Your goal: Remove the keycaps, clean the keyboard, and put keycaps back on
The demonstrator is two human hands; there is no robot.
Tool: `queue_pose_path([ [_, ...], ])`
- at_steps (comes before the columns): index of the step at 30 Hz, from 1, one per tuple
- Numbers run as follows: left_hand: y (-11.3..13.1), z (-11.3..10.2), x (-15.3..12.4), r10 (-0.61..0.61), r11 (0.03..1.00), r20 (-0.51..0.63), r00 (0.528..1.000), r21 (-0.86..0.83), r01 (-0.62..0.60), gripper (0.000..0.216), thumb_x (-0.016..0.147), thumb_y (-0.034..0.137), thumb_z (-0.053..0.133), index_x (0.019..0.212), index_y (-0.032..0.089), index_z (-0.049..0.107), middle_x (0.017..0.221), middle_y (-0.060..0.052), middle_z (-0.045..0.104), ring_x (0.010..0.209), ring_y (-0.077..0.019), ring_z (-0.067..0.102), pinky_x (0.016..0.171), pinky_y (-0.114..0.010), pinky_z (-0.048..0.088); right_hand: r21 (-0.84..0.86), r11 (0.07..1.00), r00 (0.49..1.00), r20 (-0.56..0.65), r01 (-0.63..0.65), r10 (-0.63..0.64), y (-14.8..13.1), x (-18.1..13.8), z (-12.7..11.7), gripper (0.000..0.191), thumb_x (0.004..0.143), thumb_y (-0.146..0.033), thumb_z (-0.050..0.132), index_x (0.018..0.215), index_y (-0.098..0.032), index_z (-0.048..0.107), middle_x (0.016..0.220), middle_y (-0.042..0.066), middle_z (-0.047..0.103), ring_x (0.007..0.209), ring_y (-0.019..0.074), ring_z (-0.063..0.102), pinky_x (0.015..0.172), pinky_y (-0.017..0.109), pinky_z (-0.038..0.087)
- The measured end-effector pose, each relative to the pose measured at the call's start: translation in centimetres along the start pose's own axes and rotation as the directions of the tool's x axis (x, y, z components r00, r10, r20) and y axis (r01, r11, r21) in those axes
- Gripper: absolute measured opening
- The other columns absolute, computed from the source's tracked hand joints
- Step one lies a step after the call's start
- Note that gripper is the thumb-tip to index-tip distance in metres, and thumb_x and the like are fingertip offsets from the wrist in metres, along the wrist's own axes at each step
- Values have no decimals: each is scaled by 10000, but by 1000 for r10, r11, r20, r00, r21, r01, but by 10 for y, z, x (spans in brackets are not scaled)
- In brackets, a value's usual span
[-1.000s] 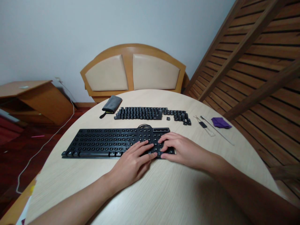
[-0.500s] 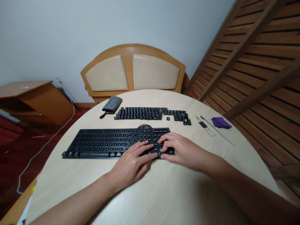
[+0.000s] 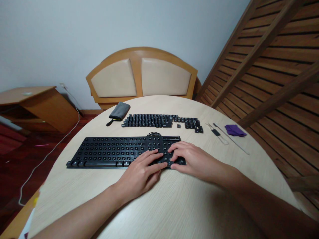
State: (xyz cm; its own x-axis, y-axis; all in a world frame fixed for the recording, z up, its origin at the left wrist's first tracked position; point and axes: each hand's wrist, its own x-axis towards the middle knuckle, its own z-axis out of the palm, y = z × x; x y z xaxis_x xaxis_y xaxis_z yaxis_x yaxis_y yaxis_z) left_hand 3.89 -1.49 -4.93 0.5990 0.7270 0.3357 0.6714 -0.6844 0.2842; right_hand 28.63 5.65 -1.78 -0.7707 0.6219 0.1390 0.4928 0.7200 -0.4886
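Observation:
A black keyboard (image 3: pixel 112 151) lies on the round pale wooden table (image 3: pixel 174 205); most of its keycaps are off, and only the front row at the left still carries some. My left hand (image 3: pixel 141 174) rests at the keyboard's right part with its fingers stretched onto the switches. My right hand (image 3: pixel 193 159) lies flat over the right end, fingertips pressing near my left fingertips. Behind the keyboard, several removed black keycaps (image 3: pixel 149 120) are laid out in rows, with one loose keycap (image 3: pixel 178 126) beside them.
A grey pouch (image 3: pixel 119 111) lies at the back left of the table. To the right are a keycap puller (image 3: pixel 216 132), a thin rod (image 3: pixel 231 138) and a purple cloth (image 3: pixel 234 130). A wooden chair (image 3: pixel 141 78) stands behind; a slatted wooden frame (image 3: pixel 274 66) leans at the right.

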Motion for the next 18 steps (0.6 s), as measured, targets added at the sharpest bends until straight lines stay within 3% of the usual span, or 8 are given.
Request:
queue_pose_path([
  [18,1,-2,0,-4,1000,12,1000,-5,4,382,958,156,552,1316,246,651,1430,-101,604,1375,-295,513,1123,-588,449,-8,1000,1000,11,10,-10,-7,-1,-3,65,875,-254,731,898,-196,713,1175,102,701,1121,266,629,997,424,477],
])
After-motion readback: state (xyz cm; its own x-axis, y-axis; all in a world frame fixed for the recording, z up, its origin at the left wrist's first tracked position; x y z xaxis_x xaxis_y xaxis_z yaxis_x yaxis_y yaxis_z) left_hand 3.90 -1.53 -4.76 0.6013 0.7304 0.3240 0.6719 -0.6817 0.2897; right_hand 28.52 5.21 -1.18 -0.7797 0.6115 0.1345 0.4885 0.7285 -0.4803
